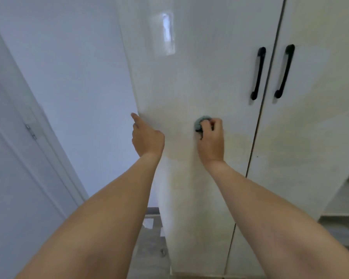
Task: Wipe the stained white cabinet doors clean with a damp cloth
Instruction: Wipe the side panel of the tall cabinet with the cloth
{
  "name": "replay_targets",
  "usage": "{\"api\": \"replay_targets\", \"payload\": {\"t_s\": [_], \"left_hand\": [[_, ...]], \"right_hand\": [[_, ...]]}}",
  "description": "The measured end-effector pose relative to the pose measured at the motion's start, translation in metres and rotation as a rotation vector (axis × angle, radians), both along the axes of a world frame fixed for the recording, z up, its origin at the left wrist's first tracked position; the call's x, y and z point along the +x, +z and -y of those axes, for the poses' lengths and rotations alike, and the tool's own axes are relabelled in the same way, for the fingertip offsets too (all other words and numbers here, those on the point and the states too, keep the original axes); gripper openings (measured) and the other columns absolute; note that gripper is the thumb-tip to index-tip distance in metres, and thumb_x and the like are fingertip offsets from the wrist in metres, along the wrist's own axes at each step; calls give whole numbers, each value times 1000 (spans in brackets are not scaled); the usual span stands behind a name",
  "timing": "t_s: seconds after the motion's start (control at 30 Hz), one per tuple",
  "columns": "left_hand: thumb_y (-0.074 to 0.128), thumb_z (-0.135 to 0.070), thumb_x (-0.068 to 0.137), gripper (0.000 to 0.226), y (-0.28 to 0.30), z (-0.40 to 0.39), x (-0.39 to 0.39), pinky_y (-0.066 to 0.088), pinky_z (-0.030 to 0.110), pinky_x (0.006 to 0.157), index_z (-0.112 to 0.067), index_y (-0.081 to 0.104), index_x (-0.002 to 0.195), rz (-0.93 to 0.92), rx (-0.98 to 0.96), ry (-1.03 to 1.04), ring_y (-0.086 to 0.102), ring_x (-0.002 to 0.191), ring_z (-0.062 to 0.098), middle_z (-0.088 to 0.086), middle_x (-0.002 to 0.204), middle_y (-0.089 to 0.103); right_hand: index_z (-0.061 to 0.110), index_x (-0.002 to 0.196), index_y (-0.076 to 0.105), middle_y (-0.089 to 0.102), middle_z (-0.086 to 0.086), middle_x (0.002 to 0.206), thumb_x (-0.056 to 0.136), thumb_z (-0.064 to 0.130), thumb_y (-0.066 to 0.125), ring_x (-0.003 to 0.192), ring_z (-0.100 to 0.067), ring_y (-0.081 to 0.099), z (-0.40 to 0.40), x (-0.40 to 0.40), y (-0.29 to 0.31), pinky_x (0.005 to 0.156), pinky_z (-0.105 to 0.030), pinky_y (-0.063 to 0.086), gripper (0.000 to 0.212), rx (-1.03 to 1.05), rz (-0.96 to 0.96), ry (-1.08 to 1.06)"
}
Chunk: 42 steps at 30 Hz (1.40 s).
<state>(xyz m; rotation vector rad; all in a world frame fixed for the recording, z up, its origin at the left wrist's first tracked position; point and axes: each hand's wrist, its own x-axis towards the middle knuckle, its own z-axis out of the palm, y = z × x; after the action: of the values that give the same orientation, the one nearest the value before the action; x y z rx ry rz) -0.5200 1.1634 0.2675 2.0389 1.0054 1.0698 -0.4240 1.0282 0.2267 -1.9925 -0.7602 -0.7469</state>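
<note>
Two tall white cabinet doors stand in front of me, the left door (199, 77) and the right door (314, 117), both showing faint yellowish stains. My right hand (211, 137) grips a bunched grey-green cloth (200, 122) and holds it against the left door, below its handle. My left hand (146, 135) rests flat at the left edge of the same door, thumb raised, fingers hidden round the edge.
Each door carries a black bar handle, one (258, 73) left of the centre gap and one (284, 71) right of it. A white wall and a white room door with a hinge (31, 131) lie to the left. Grey floor (151, 248) shows below.
</note>
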Motion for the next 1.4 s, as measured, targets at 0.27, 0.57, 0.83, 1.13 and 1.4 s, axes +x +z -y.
{"api": "replay_targets", "payload": {"t_s": [0.27, 0.57, 0.83, 1.13, 1.4], "left_hand": [[43, -4, 68, 49, 4, -11, -19, 52, 36, 80, -17, 52, 115, 35, -28, -122, 59, 96, 28, 4, 109, 60], [39, 3, 79, 78, 3, -34, -39, 38, 10, 59, -33, 43, 148, -48, -5, -254, 59, 87, 15, -11, 93, 62], [42, 4, 86, 63, 3, -53, -49, 57, 40, 88, -17, 49, 144, -18, -109, -314, 63, 98, 13, 3, 122, 67], [46, -1, 86, 66, -29, -40, -44, 39, 14, 73, -24, 41, 147, 117, 36, -279, 57, 92, 11, -14, 102, 59], [44, -15, 92, 72, -81, -27, 1, 32, 46, 116, -16, 15, 158, 148, 446, -187, 21, 146, 35, 22, 157, 23]], "right_hand": [[2, 103, 65, 55, -16, 117, 84, 14, 71, 108, -30, 52, -47, -16, -5, 83, -35, 53, 23, -75, 301, 139], [6, 113, 66, 61, -12, 118, 97, 9, 53, 105, -30, 55, -69, -5, 32, 80, -36, 52, 20, -27, 447, -7], [6, 122, 63, 57, -14, 123, 88, -4, 57, 107, -31, 50, -116, -39, 72, 73, -36, 53, 36, -155, 469, 116], [6, 117, 66, 60, -15, 118, 89, -2, 51, 103, -36, 56, -83, -23, -32, 61, -42, 56, 32, -427, 749, 162], [0, 128, 60, 56, -27, 125, 91, -6, 48, 108, -44, 49, -80, 14, 20, 95, -50, 49, 39, 120, 721, -157]]}}
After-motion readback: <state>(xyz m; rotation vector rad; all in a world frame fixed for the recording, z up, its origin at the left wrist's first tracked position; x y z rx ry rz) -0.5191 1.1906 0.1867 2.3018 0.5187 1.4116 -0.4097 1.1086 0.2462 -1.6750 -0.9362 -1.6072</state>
